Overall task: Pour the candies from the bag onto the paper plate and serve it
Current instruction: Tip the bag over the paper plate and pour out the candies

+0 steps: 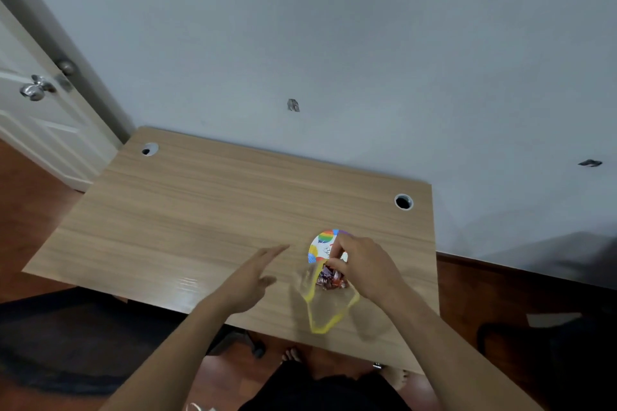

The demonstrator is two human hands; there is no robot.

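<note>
Right now the bag, clear plastic with a yellow edge, lies near the desk's front right corner, blurred, its yellow rim toward the front edge. Wrapped candies are bunched in its far end, just at the near rim of the plate. The plate is a small paper one with bright coloured patches, lying flat on the desk just behind the bag, toward the right edge and short of the back edge.

The right hand is over the plate's near side, fingers curled down and pinched on the bag's far end at the candies; it covers the plate's right half. The left hand is open, fingers straight and together, pointing toward the plate, a little left of the bag and gripping nothing; whether it touches the desk I cannot tell.

Two round cable holes sit at the desk's back corners, left and right. Beyond the back edge is a pale wall, and a white door with a metal knob stands past the left corner.
</note>
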